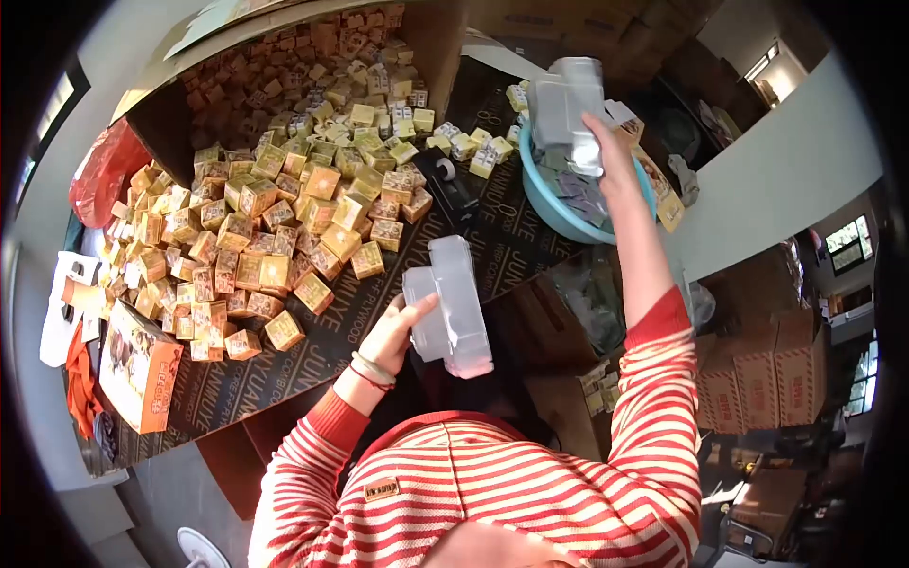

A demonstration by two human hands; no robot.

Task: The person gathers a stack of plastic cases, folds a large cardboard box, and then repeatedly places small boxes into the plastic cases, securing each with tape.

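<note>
My left hand (396, 333) grips a translucent plastic container (449, 308), thumb on its face, in front of my body near the table edge. Farther off at the upper right, my right hand (611, 156) holds a clear plastic container (566, 104) over a light blue basin (554, 210). Small purple and green packets (579, 194) lie in that basin. A black tape dispenser (447, 185) sits on the dark printed board between the basin and a large heap of small orange and yellow boxes (275, 270).
An orange printed box (140, 369) and a red plastic bag (106, 175) are at the left. Small white and yellow boxes (483, 151) lie beside the basin. Cardboard cartons (757, 383) stand at the right. An open carton (440, 47) backs the heap.
</note>
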